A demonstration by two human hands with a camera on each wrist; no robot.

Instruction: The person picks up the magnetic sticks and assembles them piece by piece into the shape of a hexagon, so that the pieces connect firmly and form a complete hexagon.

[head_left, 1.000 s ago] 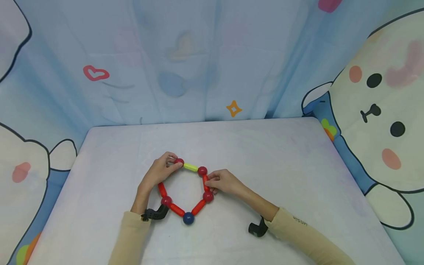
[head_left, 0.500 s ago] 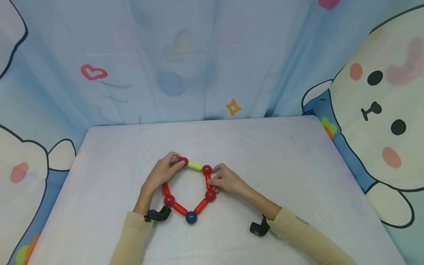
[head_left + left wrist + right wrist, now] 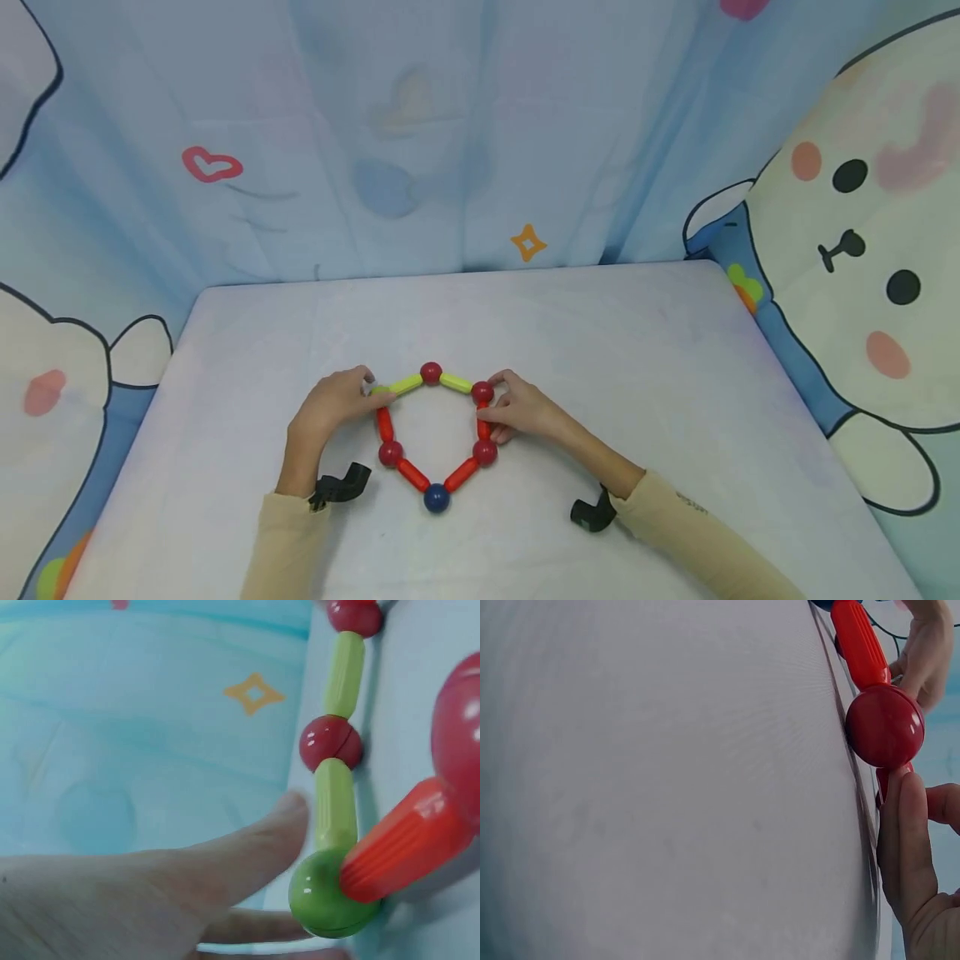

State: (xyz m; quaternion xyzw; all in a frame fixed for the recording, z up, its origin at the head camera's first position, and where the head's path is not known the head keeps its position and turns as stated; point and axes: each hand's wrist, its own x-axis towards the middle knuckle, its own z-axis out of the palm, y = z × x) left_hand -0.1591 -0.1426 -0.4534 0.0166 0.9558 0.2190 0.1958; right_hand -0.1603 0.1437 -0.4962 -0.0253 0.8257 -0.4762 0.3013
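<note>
A ring of balls and rods lies on the table. Along its far side, yellow-green rods (image 3: 455, 382) flank a red ball (image 3: 431, 372). A blue ball (image 3: 437, 498) forms the near corner, joined to red rods (image 3: 412, 475). At the left corner my left hand (image 3: 330, 404) pinches a green ball (image 3: 324, 896), thumb on the inner side and fingers on the outer. My right hand (image 3: 525, 408) holds the red rod (image 3: 483, 427) on the right side, between two red balls (image 3: 885, 726). Its thumb is inside the ring.
The table (image 3: 637, 358) has a pale cloth over it, backed by a blue curtain (image 3: 300, 100) with cartoon prints. Black wrist cameras (image 3: 592, 512) jut out below both wrists.
My left hand has gone from the far red ball leftward and nearer, to the green ball, exposing a second yellow-green rod. The ring has shifted slightly right; my right hand keeps its hold.
</note>
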